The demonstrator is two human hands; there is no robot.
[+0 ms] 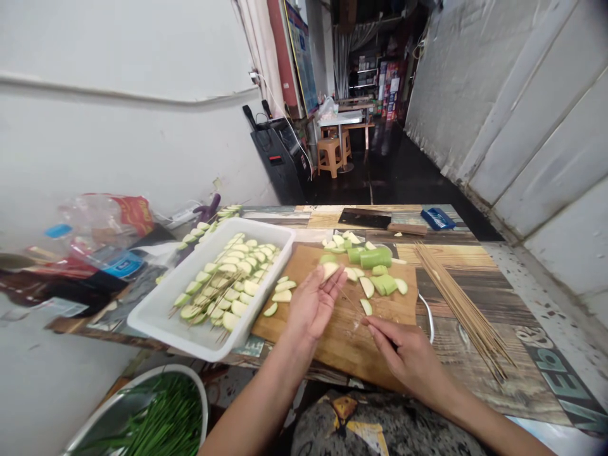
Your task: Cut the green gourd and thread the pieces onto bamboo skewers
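Between the thumb and fingers of my left hand (316, 304) is a pale, green-skinned vegetable slice (329, 271), held above the wooden cutting board (327, 342). My right hand (403, 351) is closed in a pinch on a thin bamboo skewer (350, 299), which points up and left toward the left hand. Whether its tip touches the slice I cannot tell. Cut half-moon slices (367, 287) and thicker green-skinned chunks (375, 258) lie on the board beyond the hands. To the left, a white plastic tray (280, 237) holds many skewered slices (228, 266).
Loose skewers (460, 304) lie on the table's right side. A cleaver (365, 218) and a blue box (437, 218) are at the far edge. Bottles and bags (109, 247) crowd the left. Below stands a metal bowl (205, 399) of long green stalks (164, 411).
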